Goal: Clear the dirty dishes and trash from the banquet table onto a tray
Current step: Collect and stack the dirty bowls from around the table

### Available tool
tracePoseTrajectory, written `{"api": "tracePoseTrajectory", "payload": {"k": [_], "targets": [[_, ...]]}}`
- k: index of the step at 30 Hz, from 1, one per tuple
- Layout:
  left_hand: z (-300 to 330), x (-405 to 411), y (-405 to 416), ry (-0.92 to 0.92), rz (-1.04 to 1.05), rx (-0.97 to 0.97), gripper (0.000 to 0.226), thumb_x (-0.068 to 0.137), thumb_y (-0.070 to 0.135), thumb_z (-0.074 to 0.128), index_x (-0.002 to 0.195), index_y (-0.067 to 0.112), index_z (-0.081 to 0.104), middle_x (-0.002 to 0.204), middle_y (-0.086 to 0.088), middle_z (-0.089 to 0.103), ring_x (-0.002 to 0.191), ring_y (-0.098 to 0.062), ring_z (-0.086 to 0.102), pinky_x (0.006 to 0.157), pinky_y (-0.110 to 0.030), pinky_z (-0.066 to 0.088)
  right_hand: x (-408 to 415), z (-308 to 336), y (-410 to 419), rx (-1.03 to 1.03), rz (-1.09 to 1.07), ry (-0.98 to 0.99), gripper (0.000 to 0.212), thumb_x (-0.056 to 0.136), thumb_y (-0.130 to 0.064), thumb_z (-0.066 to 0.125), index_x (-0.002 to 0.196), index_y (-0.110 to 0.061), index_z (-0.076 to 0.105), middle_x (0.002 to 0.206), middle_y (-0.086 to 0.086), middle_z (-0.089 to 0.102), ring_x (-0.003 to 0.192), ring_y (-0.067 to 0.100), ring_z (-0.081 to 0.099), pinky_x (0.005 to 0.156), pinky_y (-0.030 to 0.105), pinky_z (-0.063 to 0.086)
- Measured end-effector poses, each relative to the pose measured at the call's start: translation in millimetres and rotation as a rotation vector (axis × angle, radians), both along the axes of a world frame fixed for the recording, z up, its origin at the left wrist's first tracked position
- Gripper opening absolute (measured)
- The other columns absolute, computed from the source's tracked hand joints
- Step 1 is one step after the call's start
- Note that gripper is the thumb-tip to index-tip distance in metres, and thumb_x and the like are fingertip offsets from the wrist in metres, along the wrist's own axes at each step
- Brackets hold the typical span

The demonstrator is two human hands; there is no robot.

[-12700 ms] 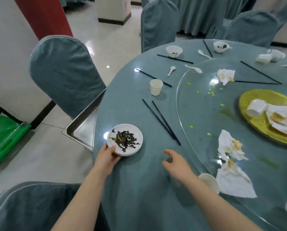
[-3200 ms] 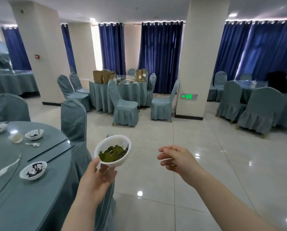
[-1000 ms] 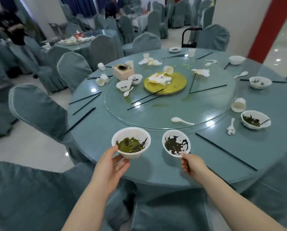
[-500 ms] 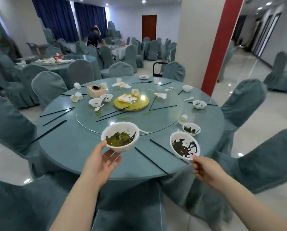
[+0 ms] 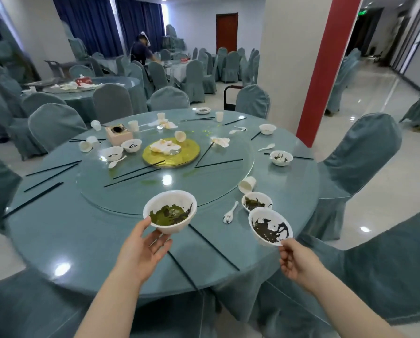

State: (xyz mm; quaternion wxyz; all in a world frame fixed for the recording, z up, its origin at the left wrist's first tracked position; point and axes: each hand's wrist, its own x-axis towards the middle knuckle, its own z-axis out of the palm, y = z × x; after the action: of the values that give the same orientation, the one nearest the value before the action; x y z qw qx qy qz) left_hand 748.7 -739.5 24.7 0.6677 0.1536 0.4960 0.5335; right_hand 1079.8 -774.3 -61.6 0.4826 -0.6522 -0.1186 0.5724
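My left hand (image 5: 140, 252) holds a white bowl (image 5: 170, 211) with green leftovers from below, above the near edge of the round banquet table (image 5: 57, 230). My right hand (image 5: 299, 262) pinches the rim of a second white bowl (image 5: 270, 226) smeared with dark scraps, tilted toward me, past the table's right side. On the table lie another dirty bowl (image 5: 256, 201), a spoon (image 5: 230, 212), a tipped paper cup (image 5: 247, 184), black chopsticks (image 5: 212, 247) and crumpled napkins (image 5: 220, 141). No tray is in view.
A glass turntable (image 5: 131, 196) carries a yellow plate (image 5: 171, 154), bowls and chopsticks. Covered chairs ring the table, one close at right (image 5: 358, 157) and one below me. A red and white pillar (image 5: 323, 69) stands behind. A person works at a far table.
The view has swung a little more to the right and my right hand has carried its bowl outward past the table's edge. Both hands keep their bowls.
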Motion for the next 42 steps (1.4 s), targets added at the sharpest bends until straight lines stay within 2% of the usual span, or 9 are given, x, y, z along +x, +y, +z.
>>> {"api": "tracePoseTrajectory", "payload": {"k": [9,16,20,22,24,26,31,37,42], "targets": [[-16.8,81.5,51.8,0.032,0.106,-0.086,0.017,0.092,0.028,0.059,0.106,0.019,0.059,0.099,-0.015,0.065,0.089,-0.025,0.065,0.071,-0.036,0.052,73.1,-29.5,123.2,-0.105,0.180,-0.098,0.023,0.095,-0.025,0.052,0.077,-0.012,0.058,0.043,-0.005,0.055,0.037,0.010,0.049,0.041,0.017,0.035],[-28.8,98.4,53.7,0.048,0.190,-0.105,0.039,0.092,0.028,0.059,0.128,0.017,0.049,0.103,-0.013,0.066,0.093,-0.026,0.066,0.075,-0.038,0.053,81.4,-53.6,180.2,-0.197,0.310,-0.150,0.026,0.094,-0.033,0.055,0.077,-0.014,0.062,0.055,-0.002,0.056,0.045,0.013,0.049,0.046,0.019,0.034],[-28.1,102.3,49.1,0.082,0.221,-0.111,0.031,0.093,0.029,0.057,0.122,0.018,0.054,0.106,-0.016,0.066,0.096,-0.027,0.065,0.078,-0.038,0.053,77.4,-64.0,191.0,-0.278,0.331,-0.184,0.034,0.092,-0.046,0.053,0.085,-0.013,0.054,0.066,0.006,0.059,0.042,0.018,0.050,0.039,0.015,0.039],[-25.4,103.6,46.7,0.090,0.246,-0.109,0.022,0.093,0.029,0.058,0.112,0.018,0.060,0.105,-0.017,0.067,0.098,-0.028,0.065,0.076,-0.039,0.053,75.8,-67.1,198.4,-0.259,0.307,-0.140,0.028,0.094,-0.042,0.052,0.099,-0.014,0.051,0.081,0.010,0.064,0.048,0.022,0.057,0.034,0.016,0.040],[-22.2,106.2,43.5,0.106,0.257,-0.109,0.016,0.091,0.029,0.060,0.104,0.019,0.062,0.104,-0.017,0.068,0.100,-0.030,0.065,0.076,-0.039,0.053,76.1,-71.5,211.1,-0.200,0.269,-0.124,0.016,0.096,-0.024,0.052,0.106,-0.012,0.050,0.092,0.014,0.064,0.038,0.021,0.059,0.030,0.015,0.039],[-20.6,110.3,38.8,0.131,0.267,-0.107,0.015,0.091,0.029,0.060,0.101,0.019,0.062,0.103,-0.016,0.066,0.098,-0.029,0.065,0.076,-0.039,0.053,78.7,-77.7,222.9,-0.163,0.238,-0.174,0.009,0.094,-0.010,0.050,0.102,-0.007,0.052,0.086,0.017,0.065,0.031,0.018,0.057,0.028,0.015,0.038],[-23.0,128.6,11.8,0.177,0.288,-0.128,0.013,0.092,0.029,0.060,0.101,0.019,0.061,0.106,-0.016,0.064,0.098,-0.029,0.064,0.081,-0.040,0.054,76.0,-86.7,201.2,-0.133,0.325,-0.268,0.016,0.090,-0.012,0.052,0.077,-0.005,0.057,0.045,0.007,0.061,0.036,0.016,0.051,0.036,0.016,0.034],[-21.1,169.1,-32.4,0.163,0.310,-0.064,0.009,0.092,0.026,0.060,0.101,0.023,0.059,0.106,-0.015,0.065,0.096,-0.027,0.065,0.074,-0.037,0.053,98.6,-39.8,135.9,0.089,0.393,-0.141,0.003,0.093,-0.007,0.050,0.090,-0.008,0.049,0.063,0.011,0.060,0.040,0.011,0.051,0.039,0.019,0.036],[-19.7,229.2,-60.1,0.124,0.283,0.071,0.025,0.092,0.021,0.059,0.117,0.028,0.056,0.110,-0.011,0.063,0.099,-0.027,0.063,0.077,-0.035,0.053,150.0,37.0,83.0,0.265,0.413,-0.068,0.009,0.092,-0.008,0.050,0.084,-0.009,0.053,0.054,0.004,0.060,0.039,0.007,0.048,0.038,0.018,0.036]]}}
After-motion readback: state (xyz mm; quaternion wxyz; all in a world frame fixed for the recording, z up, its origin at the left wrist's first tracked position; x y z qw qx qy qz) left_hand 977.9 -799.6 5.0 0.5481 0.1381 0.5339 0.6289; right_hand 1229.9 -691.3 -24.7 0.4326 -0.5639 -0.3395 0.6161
